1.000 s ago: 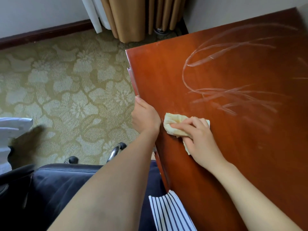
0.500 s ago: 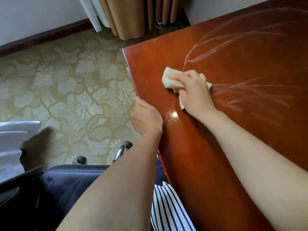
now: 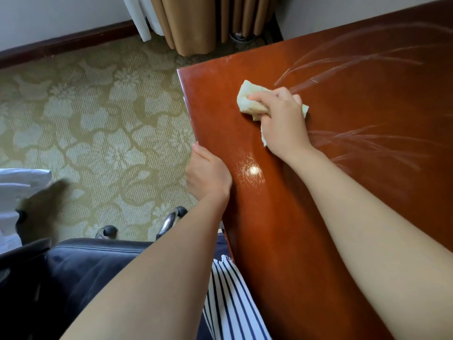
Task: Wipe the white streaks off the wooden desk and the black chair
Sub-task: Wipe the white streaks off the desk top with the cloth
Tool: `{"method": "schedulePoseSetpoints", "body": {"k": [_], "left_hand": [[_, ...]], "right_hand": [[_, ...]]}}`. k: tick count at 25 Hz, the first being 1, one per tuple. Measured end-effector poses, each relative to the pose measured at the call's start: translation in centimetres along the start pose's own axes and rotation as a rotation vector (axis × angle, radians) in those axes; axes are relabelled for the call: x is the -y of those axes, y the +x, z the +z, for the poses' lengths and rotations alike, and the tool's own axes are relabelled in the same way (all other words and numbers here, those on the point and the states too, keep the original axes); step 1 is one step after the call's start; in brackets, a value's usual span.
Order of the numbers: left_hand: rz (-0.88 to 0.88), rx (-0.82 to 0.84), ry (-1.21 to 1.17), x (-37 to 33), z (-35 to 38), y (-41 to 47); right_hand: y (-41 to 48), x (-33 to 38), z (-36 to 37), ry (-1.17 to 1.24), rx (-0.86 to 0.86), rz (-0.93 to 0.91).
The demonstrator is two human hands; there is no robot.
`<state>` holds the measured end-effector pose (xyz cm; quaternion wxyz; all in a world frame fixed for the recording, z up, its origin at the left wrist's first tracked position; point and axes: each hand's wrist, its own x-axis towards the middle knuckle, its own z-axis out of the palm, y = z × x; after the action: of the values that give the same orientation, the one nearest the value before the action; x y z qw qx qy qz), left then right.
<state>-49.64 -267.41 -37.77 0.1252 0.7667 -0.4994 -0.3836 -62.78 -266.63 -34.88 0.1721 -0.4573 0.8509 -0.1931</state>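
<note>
My right hand (image 3: 282, 119) grips a crumpled pale yellow cloth (image 3: 250, 100) and presses it on the glossy reddish wooden desk (image 3: 282, 229), near the desk's far left corner. White streaks (image 3: 362, 141) fan out to the right of the hand, and longer curved white streaks (image 3: 343, 65) run toward the back right. My left hand (image 3: 208, 173) holds the desk's left edge, fingers curled over it. The black chair (image 3: 81, 263) sits at the lower left under my arm.
Patterned green-beige carpet (image 3: 98, 131) lies left of the desk. Tan curtains (image 3: 196, 23) hang at the back by the wall. A white object (image 3: 14, 192) is at the left edge. Chrome chair legs with castors (image 3: 171, 219) show beside the seat.
My right hand has carried the cloth from the desk's near part up toward the far left corner, then a little right; streaks where it passed are gone. My left hand stays on the edge.
</note>
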Motion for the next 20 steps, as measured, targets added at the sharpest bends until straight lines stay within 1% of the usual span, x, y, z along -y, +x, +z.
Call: {"method": "schedulePoseSetpoints", "body": {"k": [5, 8, 11, 15, 20], "left_hand": [[0.023, 0.009, -0.016, 0.1, -0.1, -0.2], [0.028, 0.007, -0.026, 0.2, -0.1, -0.2], [0.025, -0.002, -0.016, 0.4, -0.1, -0.3], [0.042, 0.003, -0.032, 0.3, -0.4, -0.5], [0.045, 0.024, -0.026, 0.0, -0.6, -0.8]], "right_hand": [[-7.3, -1.0, 0.9, 0.068, 0.028, -0.092], [-11.4, -1.4, 1.4, 0.133, 0.057, -0.081], [-13.6, -1.5, 1.8, 0.195, 0.025, -0.042], [-12.3, -1.2, 1.7, 0.234, -0.005, 0.008], [-5.4, -1.2, 0.1, 0.193, -0.012, 0.051]]}}
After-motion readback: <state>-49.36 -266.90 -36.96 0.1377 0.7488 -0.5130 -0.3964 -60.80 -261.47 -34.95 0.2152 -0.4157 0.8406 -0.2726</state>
